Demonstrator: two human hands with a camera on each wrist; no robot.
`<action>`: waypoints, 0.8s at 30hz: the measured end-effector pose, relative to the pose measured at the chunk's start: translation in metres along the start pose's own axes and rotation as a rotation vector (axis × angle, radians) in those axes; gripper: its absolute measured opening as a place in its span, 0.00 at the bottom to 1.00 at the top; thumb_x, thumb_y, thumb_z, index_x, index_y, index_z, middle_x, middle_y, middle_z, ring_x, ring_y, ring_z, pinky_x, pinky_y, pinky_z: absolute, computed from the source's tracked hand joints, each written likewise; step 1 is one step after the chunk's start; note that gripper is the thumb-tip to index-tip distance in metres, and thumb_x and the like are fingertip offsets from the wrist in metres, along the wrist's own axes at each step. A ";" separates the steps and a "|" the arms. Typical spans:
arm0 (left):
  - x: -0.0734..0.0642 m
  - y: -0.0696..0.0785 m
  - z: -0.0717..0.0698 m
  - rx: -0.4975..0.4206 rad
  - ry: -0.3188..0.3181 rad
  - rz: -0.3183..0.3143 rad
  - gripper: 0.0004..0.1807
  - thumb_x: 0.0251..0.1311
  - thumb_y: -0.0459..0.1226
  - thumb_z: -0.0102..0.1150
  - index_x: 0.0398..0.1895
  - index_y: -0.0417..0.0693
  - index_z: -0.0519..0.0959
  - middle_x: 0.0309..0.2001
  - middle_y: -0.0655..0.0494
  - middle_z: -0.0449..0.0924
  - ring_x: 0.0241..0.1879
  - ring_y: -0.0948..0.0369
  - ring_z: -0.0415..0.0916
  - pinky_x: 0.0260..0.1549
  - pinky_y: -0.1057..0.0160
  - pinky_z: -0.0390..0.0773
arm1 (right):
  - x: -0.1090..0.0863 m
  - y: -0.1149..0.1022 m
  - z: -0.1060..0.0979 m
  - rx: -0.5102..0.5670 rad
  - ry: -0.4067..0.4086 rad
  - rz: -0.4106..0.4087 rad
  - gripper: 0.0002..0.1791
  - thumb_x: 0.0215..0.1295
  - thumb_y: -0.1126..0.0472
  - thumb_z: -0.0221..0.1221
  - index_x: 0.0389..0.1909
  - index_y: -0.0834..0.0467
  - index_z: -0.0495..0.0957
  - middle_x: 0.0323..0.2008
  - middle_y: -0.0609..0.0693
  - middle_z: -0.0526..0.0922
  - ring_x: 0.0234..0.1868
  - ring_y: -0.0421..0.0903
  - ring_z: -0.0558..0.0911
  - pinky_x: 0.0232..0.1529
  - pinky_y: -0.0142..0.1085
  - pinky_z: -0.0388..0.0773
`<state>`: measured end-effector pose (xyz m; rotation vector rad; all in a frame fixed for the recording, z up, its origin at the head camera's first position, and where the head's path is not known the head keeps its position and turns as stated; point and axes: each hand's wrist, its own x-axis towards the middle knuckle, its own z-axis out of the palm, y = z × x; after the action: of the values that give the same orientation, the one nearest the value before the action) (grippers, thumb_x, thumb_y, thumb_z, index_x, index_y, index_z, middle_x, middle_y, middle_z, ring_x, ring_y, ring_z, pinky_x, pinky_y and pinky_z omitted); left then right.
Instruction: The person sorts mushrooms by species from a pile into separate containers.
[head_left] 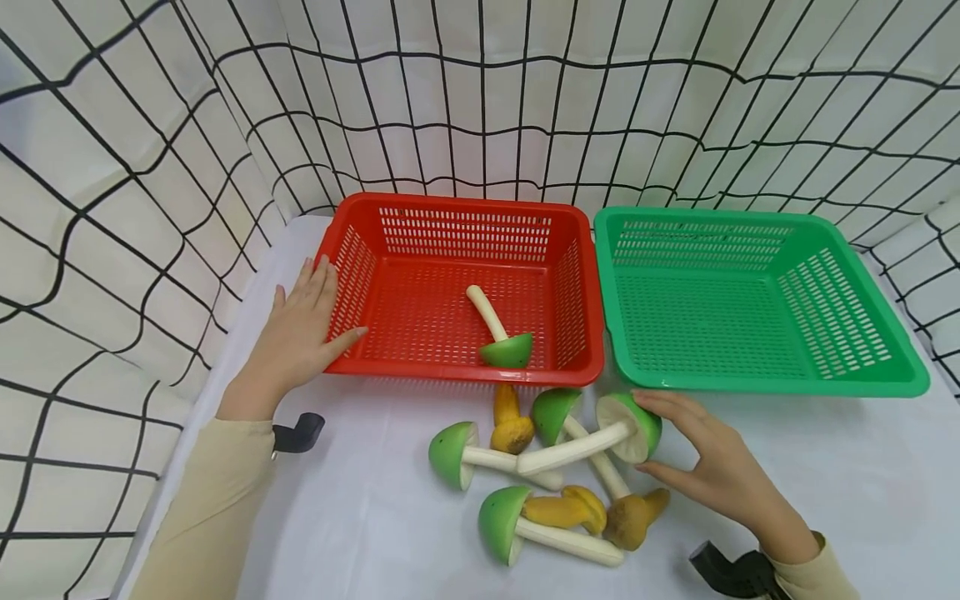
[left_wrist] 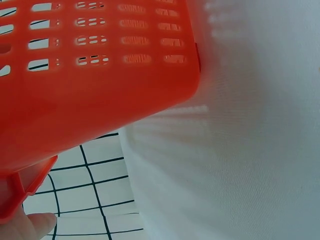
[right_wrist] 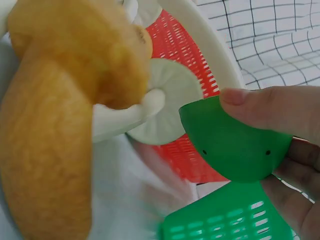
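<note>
My right hand [head_left: 708, 458] pinches the green cap of a toy mushroom [head_left: 624, 427] between thumb and fingers, its pale stem pointing left across other mushrooms. In the right wrist view, thumb and fingers are on opposite sides of that green cap [right_wrist: 235, 142]. My left hand [head_left: 296, 333] rests with straight fingers on the left rim of the red basket [head_left: 465, 372], the thumb over its front left corner. In the left wrist view a fingertip [left_wrist: 42, 223] shows beside the basket's rim. One green-capped mushroom [head_left: 507, 350] lies inside the red basket.
A green basket [head_left: 765, 385] stands right of the red one. Green-capped mushrooms [head_left: 501, 521] and yellow-brown ones [head_left: 630, 521] lie in a heap on the white cloth [head_left: 360, 517] in front. Black wire grid [head_left: 525, 100] walls the back and sides.
</note>
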<state>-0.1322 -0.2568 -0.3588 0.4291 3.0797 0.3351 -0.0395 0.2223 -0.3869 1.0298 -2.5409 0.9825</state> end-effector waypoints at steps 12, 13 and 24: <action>0.000 -0.001 -0.004 -0.027 0.010 0.019 0.48 0.65 0.55 0.46 0.71 0.27 0.40 0.73 0.35 0.32 0.72 0.45 0.23 0.60 0.30 0.36 | 0.007 -0.012 0.003 0.028 0.121 -0.122 0.35 0.61 0.41 0.57 0.55 0.68 0.73 0.56 0.58 0.76 0.62 0.41 0.69 0.59 0.24 0.65; 0.000 -0.001 -0.004 -0.031 0.010 0.022 0.48 0.65 0.55 0.46 0.70 0.27 0.40 0.73 0.34 0.32 0.72 0.45 0.23 0.60 0.29 0.37 | 0.008 -0.013 0.003 0.030 0.128 -0.127 0.35 0.61 0.41 0.57 0.55 0.69 0.73 0.55 0.59 0.76 0.62 0.41 0.69 0.58 0.24 0.65; -0.002 0.000 -0.001 -0.019 0.013 0.016 0.48 0.65 0.54 0.48 0.70 0.27 0.41 0.73 0.34 0.34 0.72 0.44 0.25 0.60 0.30 0.36 | 0.022 -0.024 -0.007 0.023 0.167 -0.077 0.38 0.58 0.39 0.58 0.55 0.68 0.74 0.51 0.58 0.78 0.56 0.37 0.73 0.50 0.19 0.70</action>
<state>-0.1303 -0.2580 -0.3577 0.4532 3.0848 0.3691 -0.0394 0.2031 -0.3601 0.9991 -2.3440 1.0328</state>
